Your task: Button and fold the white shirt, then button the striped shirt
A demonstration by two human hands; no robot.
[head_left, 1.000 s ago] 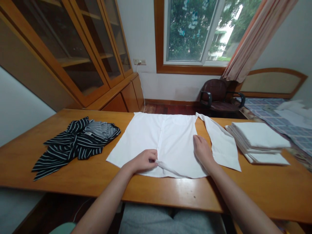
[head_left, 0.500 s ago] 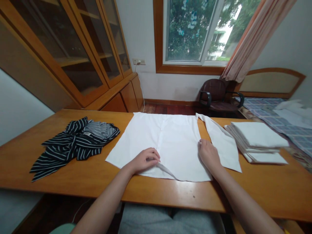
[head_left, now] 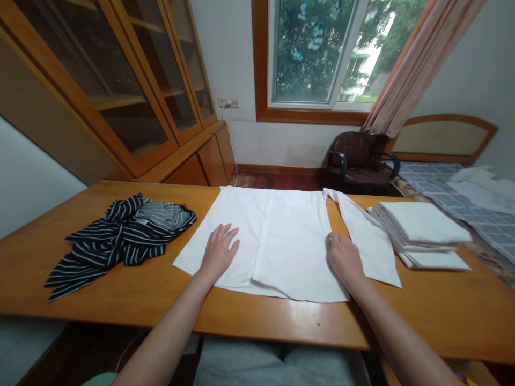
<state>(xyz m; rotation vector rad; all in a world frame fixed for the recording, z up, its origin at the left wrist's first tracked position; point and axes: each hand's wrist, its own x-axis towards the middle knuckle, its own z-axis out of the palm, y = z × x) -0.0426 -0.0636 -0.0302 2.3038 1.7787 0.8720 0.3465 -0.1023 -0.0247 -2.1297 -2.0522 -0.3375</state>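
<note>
A white shirt (head_left: 293, 246) lies spread over the table, its button front running down the middle and one sleeve (head_left: 368, 236) stretched out at the right. Flat on the shirt's left half rests my left hand (head_left: 219, 249), fingers spread, gripping nothing. My right hand (head_left: 344, 257) is closed at the shirt's right side edge, pinching the fabric there. The lower hem near the front opening lies down on the layer beneath it.
A crumpled black-and-white striped garment (head_left: 124, 230) sits on the table (head_left: 289, 327) at the left. Folded white cloths (head_left: 426, 225) are stacked at the right. Beyond stand a glass-door cabinet (head_left: 140, 91), an office chair (head_left: 354, 155) and a bed (head_left: 438, 187).
My left hand has let go of the front hem and moved left and away from me, opening flat on the shirt. The lifted hem has dropped. My right hand stays at the side edge.
</note>
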